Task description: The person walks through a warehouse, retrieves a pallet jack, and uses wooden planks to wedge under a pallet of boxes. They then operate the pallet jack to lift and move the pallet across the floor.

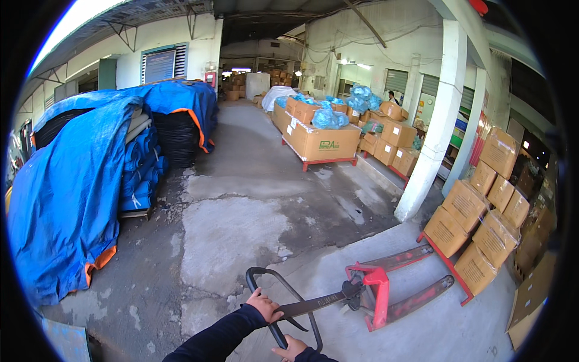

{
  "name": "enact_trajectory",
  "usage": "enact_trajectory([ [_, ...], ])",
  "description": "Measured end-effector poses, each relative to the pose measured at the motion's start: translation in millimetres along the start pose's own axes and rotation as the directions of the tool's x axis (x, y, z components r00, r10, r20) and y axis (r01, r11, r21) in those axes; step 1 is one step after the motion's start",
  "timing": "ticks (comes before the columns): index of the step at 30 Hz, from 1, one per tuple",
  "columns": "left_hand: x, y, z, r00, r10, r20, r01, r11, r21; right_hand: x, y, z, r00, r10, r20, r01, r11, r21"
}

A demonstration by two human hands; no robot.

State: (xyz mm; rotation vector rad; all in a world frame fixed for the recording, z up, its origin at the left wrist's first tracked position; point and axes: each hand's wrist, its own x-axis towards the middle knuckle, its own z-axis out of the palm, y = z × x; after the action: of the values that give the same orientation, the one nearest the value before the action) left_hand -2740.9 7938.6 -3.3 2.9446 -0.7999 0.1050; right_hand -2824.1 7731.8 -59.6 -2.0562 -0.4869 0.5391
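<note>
A red pallet jack (377, 286) stands on the concrete floor in front of me, its two dark, worn forks pointing right. Its black loop handle (265, 271) tilts toward me on a dark metal shaft. My left hand (264, 306) is closed on the loop, close to where the shaft joins it. Lower down, my right hand (293, 349) grips the same loop; part of that hand is cut off by the picture's edge. Just beyond the fork tips, a red pallet (447, 265) carries several stacked brown cartons (465, 204). The forks lie outside this pallet.
Blue tarpaulins (69, 199) cover stacked material at left. Farther off, a large carton (319, 143) on a red pallet holds blue plastic bags. A white pillar (435, 120) rises between it and the near cartons. A concrete lane (232, 133) runs back into the building.
</note>
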Motion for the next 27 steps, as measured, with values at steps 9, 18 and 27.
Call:
enact_trajectory([
  [9, -225, 86, 14, 0.997, -0.068, -0.045, 0.063, 0.992, -0.111, -171, -17, 140, 0.995, 0.097, -0.029, -0.101, 0.983, -0.154],
  [18, -375, 154, -39, 0.978, 0.015, -0.21, -0.031, 0.997, -0.076, -299, 16, 176, 0.823, -0.332, -0.462, -0.035, 0.781, -0.624],
  [27, -529, 331, -54, 0.971, -0.237, -0.015, 0.237, 0.971, 0.042, -499, -39, 216, 0.983, 0.151, 0.102, -0.117, 0.952, -0.282],
])
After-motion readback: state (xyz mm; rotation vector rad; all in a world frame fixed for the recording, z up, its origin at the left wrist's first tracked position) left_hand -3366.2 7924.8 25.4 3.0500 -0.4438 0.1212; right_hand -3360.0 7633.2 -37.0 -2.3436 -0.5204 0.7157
